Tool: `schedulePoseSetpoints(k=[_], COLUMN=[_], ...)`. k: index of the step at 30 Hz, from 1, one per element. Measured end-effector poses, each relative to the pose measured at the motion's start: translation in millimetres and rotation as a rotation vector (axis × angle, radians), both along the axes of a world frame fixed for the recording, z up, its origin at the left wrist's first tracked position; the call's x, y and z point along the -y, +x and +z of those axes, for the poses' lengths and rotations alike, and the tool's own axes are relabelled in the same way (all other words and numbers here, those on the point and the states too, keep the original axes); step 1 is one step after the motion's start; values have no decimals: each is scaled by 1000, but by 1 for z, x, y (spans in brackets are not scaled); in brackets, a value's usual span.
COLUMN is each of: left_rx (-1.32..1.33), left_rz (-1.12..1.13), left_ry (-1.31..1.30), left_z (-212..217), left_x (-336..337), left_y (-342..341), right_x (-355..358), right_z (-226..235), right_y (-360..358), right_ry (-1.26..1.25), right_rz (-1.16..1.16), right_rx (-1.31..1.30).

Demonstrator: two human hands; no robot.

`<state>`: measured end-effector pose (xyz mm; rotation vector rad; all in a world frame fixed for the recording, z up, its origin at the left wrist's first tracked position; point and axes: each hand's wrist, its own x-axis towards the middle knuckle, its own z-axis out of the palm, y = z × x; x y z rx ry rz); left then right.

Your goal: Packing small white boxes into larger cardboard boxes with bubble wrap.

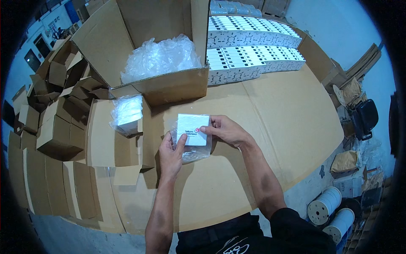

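Note:
Between my two hands is a small square white box [192, 123] with a printed mark, together with a clear plastic bag [196, 155] that shows below and around it. My left hand [171, 154] grips its lower left side, thumb on the front. At the upper right edge my right hand [226, 130] pinches it, thumb lying over the print. Whether the box sits wholly inside the bag I cannot tell. To the left, an open cardboard carton [101, 144] holds several white boxes wrapped in clear plastic [129, 111].
Behind my hands stands a large cardboard box [177, 86] filled with clear plastic bags [163, 57]. Stacked rows of white boxes [253, 63] line the table's [287, 110] far right. Many empty cartons [59, 135] crowd the left. Cable spools [325, 205] stand on the floor at right.

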<state>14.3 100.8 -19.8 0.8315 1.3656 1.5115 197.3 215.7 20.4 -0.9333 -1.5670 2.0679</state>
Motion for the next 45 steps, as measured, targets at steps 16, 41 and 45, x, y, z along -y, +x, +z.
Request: schedulePoseSetpoints(k=[16,41,45], left_rx=[-176,-54,-89], left_rz=[104,-71,-26], left_ry=[2,255,222], left_z=[-4,8,11], left_x=[-1,2,2], left_y=[-2,-9,-8], right_x=[17,10,13], right_z=[-22,-10,-2], right_y=[-22,-1,0], right_ry=[-22,332,283], right_rz=[-327,-16,-6], right_rx=[-239,-211,-105])
